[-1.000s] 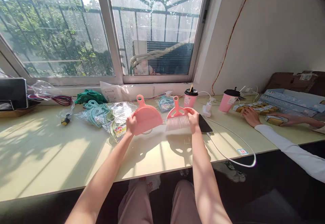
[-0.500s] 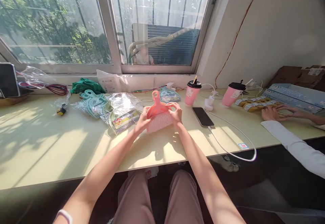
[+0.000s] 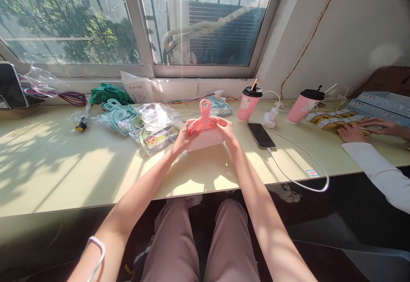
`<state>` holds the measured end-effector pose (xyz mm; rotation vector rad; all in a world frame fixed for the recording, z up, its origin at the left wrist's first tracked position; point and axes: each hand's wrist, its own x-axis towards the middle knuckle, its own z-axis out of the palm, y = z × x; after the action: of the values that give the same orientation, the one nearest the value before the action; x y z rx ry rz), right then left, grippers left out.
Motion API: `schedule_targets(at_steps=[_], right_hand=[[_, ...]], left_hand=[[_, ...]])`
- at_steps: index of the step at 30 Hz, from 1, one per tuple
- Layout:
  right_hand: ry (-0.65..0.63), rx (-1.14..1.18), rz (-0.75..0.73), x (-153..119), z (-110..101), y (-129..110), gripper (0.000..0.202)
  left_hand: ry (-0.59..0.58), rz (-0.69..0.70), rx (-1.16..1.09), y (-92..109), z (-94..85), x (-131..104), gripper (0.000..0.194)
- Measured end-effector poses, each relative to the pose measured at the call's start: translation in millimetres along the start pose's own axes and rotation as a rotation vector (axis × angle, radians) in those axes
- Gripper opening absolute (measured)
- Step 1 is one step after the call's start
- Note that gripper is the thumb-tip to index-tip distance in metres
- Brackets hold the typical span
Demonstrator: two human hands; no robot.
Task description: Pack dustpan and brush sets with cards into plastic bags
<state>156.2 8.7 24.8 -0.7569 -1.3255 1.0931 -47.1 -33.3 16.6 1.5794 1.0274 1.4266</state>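
A pink brush and dustpan set (image 3: 205, 125) is held upright just above the table, its looped handle pointing up and its pale bristles down. My left hand (image 3: 185, 137) grips its left side, fingers closed on the edge. On the opposite side, my right hand (image 3: 226, 131) holds the right edge, with the thumb and fingers pressed to it. Green brush sets in clear plastic (image 3: 158, 139) lie left of my left hand. Behind the pink set is a blue bagged one (image 3: 219, 107).
On the table (image 3: 77, 184) are a phone (image 3: 261, 135) on a white cable, a charger (image 3: 270, 117), two pink cups (image 3: 249, 105) (image 3: 304, 106) and a yellow-black tool (image 3: 81, 124). At the right, a person's hands (image 3: 354, 132) touch yellow packages (image 3: 336, 120).
The view has tilted downward slightly, shifting the scene. Both my hands still hold the pink set, now turned a little more squarely to the view.
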Motion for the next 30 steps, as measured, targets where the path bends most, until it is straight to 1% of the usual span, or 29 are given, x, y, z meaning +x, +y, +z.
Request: schedule_targets(at_steps=[3, 5, 10, 15, 20, 24, 27, 30], right_hand=[[0.075, -0.005, 0.021, -3.7, 3.6, -3.4, 0.051], [0.115, 0.002, 0.030, -6.2, 6.4, -4.3, 0.048], [0.139, 0.028, 0.057, -7.6, 9.5, -3.5, 0.044], [0.202, 0.020, 0.126, -6.1, 9.7, -1.1, 0.039], [0.216, 0.046, 0.177, -7.2, 10.5, -4.1, 0.034], [0.213, -0.011, 0.194, -7.2, 9.7, -5.5, 0.035], [0.207, -0.037, 0.199, -6.4, 6.0, -2.7, 0.036], [0.156, -0.097, 0.185, -5.5, 1.5, 1.1, 0.039]], left_hand=[[-0.062, 0.175, 0.208, -6.1, -1.8, 0.7, 0.057], [-0.062, 0.210, 0.261, -8.0, -3.1, 1.3, 0.058], [-0.044, 0.170, 0.354, -6.4, -5.1, 2.3, 0.057], [-0.124, 0.136, 0.327, -7.9, -7.3, 8.0, 0.064], [-0.165, 0.106, 0.302, -9.1, -9.8, 12.6, 0.069], [-0.202, 0.115, 0.287, -2.4, -10.4, 10.6, 0.070], [-0.197, 0.104, 0.338, 5.0, -9.1, 6.6, 0.067], [-0.189, 0.115, 0.364, 9.6, -7.3, 4.4, 0.063]])
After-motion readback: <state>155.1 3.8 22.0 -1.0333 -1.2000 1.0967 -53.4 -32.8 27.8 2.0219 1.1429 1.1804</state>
